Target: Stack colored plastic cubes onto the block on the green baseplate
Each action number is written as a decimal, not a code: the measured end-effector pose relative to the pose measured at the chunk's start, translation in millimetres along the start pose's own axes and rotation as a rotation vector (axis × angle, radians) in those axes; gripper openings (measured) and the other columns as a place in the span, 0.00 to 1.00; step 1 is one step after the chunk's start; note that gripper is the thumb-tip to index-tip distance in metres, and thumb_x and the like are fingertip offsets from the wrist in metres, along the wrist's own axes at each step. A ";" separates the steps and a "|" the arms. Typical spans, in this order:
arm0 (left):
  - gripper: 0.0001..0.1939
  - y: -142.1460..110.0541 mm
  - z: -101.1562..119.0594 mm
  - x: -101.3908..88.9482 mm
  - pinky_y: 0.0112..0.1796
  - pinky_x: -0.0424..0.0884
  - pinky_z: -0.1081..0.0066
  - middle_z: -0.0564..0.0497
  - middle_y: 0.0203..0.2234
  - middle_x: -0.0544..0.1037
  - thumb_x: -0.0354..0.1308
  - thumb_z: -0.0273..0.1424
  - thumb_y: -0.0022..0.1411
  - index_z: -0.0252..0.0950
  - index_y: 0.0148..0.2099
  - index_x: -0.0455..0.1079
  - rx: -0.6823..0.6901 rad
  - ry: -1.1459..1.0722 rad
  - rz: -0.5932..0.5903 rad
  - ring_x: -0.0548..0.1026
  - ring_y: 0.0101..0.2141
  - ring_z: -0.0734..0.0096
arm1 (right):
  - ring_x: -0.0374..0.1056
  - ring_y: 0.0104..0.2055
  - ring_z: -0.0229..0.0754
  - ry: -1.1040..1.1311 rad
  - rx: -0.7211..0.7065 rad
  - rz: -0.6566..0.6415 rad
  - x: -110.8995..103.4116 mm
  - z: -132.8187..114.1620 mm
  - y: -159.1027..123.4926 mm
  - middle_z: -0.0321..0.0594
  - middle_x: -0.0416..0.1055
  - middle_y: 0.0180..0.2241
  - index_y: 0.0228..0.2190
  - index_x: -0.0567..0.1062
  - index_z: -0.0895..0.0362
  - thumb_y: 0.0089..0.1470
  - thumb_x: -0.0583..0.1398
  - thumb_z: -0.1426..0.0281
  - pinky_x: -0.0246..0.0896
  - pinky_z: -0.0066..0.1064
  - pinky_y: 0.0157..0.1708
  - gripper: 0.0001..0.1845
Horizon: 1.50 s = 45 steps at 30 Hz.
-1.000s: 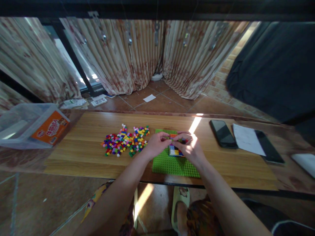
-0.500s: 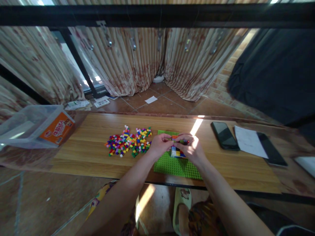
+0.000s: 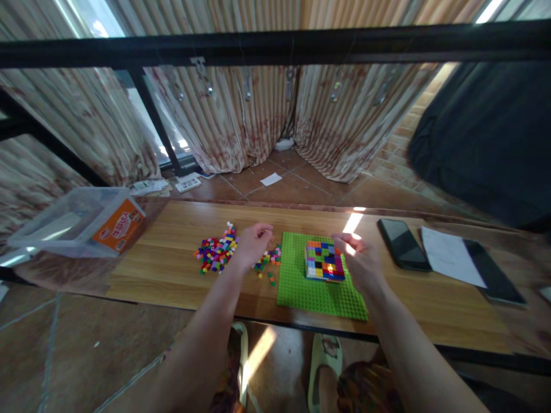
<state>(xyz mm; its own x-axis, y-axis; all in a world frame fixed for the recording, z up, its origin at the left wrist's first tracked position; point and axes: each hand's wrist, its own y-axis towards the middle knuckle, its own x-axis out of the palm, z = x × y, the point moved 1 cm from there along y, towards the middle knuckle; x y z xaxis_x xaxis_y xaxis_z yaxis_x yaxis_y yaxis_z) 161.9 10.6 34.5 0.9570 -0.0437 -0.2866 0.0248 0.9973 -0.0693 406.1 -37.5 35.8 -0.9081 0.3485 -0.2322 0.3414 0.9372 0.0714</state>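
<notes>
My left hand is over the right part of a pile of small colourful toy bricks. Its fingers are curled with the tips close together; whatever they may hold is too small to make out. A low block of multicoloured bricks is built up on the green studded baseplate. At the block's right edge is my right hand, thumb and forefinger slightly apart, with nothing visible between them. A few loose bricks, one pair green and orange, lie just left of the baseplate.
A clear plastic box with an orange label stands at the wooden table's left end. On the right lie a black phone, a white paper sheet and another dark flat device. Curtains hang beyond a dark bar.
My left hand has left the brick block and moved left over the loose pile. My right hand has drawn slightly right, uncovering the block's top. The view has shifted a little.
</notes>
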 end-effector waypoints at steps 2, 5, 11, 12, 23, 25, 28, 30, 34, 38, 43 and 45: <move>0.10 6.9 -3.9 -27.3 0.34 0.71 0.72 0.48 0.31 0.80 0.55 0.26 0.57 0.33 0.40 0.74 0.049 0.207 0.113 0.76 0.30 0.72 | 0.72 0.32 0.44 -0.038 -0.023 -0.023 -0.1 1.4 1.2 0.44 0.77 0.29 0.32 0.79 0.59 0.45 0.63 0.57 0.66 0.34 0.31 0.18; 0.10 9.5 -5.5 -54.6 0.37 0.71 0.71 0.47 0.31 0.81 0.54 0.26 0.57 0.33 0.37 0.76 0.072 0.470 0.161 0.76 0.32 0.68 | 0.72 0.33 0.44 -0.082 -0.049 -0.062 0.3 4.4 1.9 0.45 0.78 0.32 0.35 0.79 0.59 0.47 0.63 0.56 0.67 0.34 0.33 0.19; 0.14 5.5 -5.5 -52.5 0.42 0.71 0.68 0.47 0.35 0.82 0.53 0.23 0.56 0.36 0.40 0.78 0.112 0.755 0.025 0.77 0.38 0.64 | 0.73 0.35 0.46 -0.080 -0.031 -0.076 3.8 8.2 0.6 0.46 0.78 0.34 0.34 0.78 0.58 0.47 0.63 0.56 0.68 0.37 0.37 0.19; 0.14 5.5 -6.0 -49.3 0.43 0.71 0.68 0.47 0.36 0.82 0.53 0.23 0.57 0.36 0.41 0.78 0.118 0.765 0.012 0.77 0.38 0.64 | 0.73 0.36 0.47 -0.089 -0.035 -0.075 4.4 8.7 0.2 0.46 0.78 0.34 0.34 0.78 0.58 0.47 0.63 0.56 0.68 0.38 0.37 0.19; 0.19 3.2 -4.4 -28.3 0.52 0.66 0.68 0.47 0.43 0.76 0.53 0.20 0.55 0.39 0.45 0.77 0.211 0.940 -0.068 0.73 0.47 0.64 | 0.73 0.34 0.46 -0.145 -0.077 -0.084 3.8 12.3 -0.3 0.46 0.78 0.32 0.34 0.79 0.58 0.48 0.62 0.54 0.68 0.36 0.34 0.20; 0.18 2.6 -4.6 -27.6 0.50 0.67 0.67 0.46 0.43 0.75 0.53 0.20 0.55 0.38 0.45 0.77 0.205 0.943 -0.070 0.73 0.46 0.63 | 0.73 0.34 0.46 -0.152 -0.066 -0.092 3.9 10.7 -0.4 0.46 0.78 0.33 0.34 0.79 0.58 0.48 0.62 0.55 0.68 0.36 0.34 0.19; 0.16 1.8 -4.6 -26.9 0.49 0.68 0.67 0.45 0.44 0.74 0.53 0.19 0.54 0.37 0.43 0.75 0.198 0.952 -0.070 0.73 0.46 0.62 | 0.73 0.34 0.46 -0.155 -0.058 -0.099 4.1 9.2 -0.3 0.45 0.78 0.33 0.35 0.79 0.59 0.49 0.62 0.56 0.68 0.37 0.35 0.19; 0.14 1.4 -4.5 -26.5 0.49 0.68 0.68 0.46 0.43 0.74 0.54 0.20 0.54 0.37 0.42 0.75 0.191 0.966 -0.070 0.73 0.45 0.63 | 0.73 0.35 0.46 -0.157 -0.063 -0.099 4.1 9.5 -0.1 0.45 0.78 0.33 0.34 0.79 0.58 0.49 0.62 0.56 0.68 0.38 0.36 0.18; 0.11 1.3 -4.5 -25.8 0.48 0.68 0.67 0.45 0.42 0.74 0.55 0.21 0.55 0.35 0.40 0.74 0.181 0.974 -0.062 0.73 0.45 0.62 | 0.73 0.36 0.46 -0.154 -0.065 -0.099 4.3 11.0 0.3 0.44 0.78 0.33 0.34 0.79 0.58 0.49 0.62 0.56 0.68 0.38 0.37 0.19; 0.15 1.8 -5.5 -25.8 0.48 0.68 0.67 0.45 0.42 0.75 0.52 0.19 0.54 0.35 0.42 0.74 0.214 0.952 -0.070 0.74 0.44 0.62 | 0.73 0.36 0.46 -0.165 -0.059 -0.092 4.9 8.9 -0.3 0.45 0.78 0.34 0.34 0.79 0.58 0.49 0.61 0.56 0.68 0.38 0.37 0.19; 0.15 3.1 -7.0 -23.5 0.47 0.68 0.67 0.46 0.43 0.74 0.53 0.20 0.54 0.37 0.41 0.76 0.242 0.967 -0.116 0.73 0.43 0.62 | 0.73 0.35 0.47 -0.190 -0.071 -0.084 5.3 5.2 -1.5 0.45 0.78 0.33 0.33 0.79 0.58 0.49 0.61 0.57 0.66 0.38 0.38 0.17; 0.11 3.4 -7.5 -21.7 0.46 0.68 0.67 0.46 0.42 0.73 0.55 0.22 0.55 0.37 0.38 0.76 0.249 0.959 -0.122 0.73 0.43 0.63 | 0.73 0.35 0.47 -0.191 -0.072 -0.087 5.3 5.0 -1.7 0.45 0.78 0.33 0.33 0.79 0.58 0.50 0.61 0.57 0.66 0.38 0.38 0.17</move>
<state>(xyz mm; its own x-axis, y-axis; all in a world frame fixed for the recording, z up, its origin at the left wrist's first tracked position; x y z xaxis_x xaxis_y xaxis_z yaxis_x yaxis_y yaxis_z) 139.1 14.5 33.3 0.3089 -0.0668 -0.9487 0.2729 0.9618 0.0211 401.9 -37.3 29.6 -0.8688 0.2635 -0.4192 0.2394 0.9646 0.1102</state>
